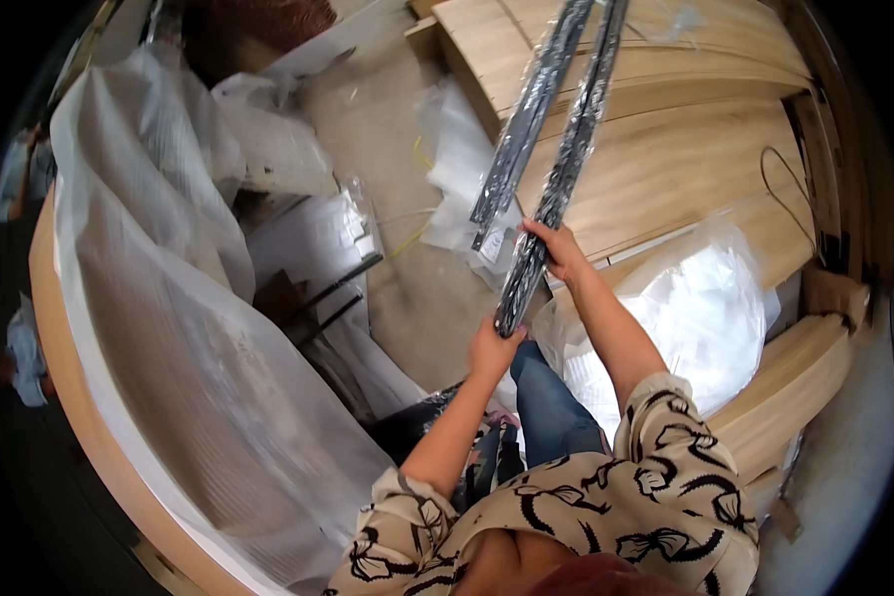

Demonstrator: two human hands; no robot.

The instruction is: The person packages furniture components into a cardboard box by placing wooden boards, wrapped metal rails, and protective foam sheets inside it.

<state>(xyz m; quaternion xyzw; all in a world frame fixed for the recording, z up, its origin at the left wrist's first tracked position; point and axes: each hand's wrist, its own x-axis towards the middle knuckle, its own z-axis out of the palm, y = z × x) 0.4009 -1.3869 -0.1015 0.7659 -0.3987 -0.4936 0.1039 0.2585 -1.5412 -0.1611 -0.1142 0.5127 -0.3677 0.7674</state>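
At far left, a large wooden panel (65,397) wrapped in translucent plastic sheeting (169,328) leans along the edge of the view. Just right of it, loose plastic wrap and two dark rods (340,288) lie on the floor (417,288).

My left hand (492,350) closes its fingers (507,336) around the lower end of a long metal rail in clear plastic wrap (566,159). A second wrapped rail (526,109) sits just beside it, to its left, running upward in parallel. Whether that one is also in my grip, I cannot tell.

My right hand (556,248) wraps its fingers (538,230) around the same rail, higher up. Both rails extend up over stacked light wooden boards (685,169). Below my right forearm lies a bag of white packing material (705,298).
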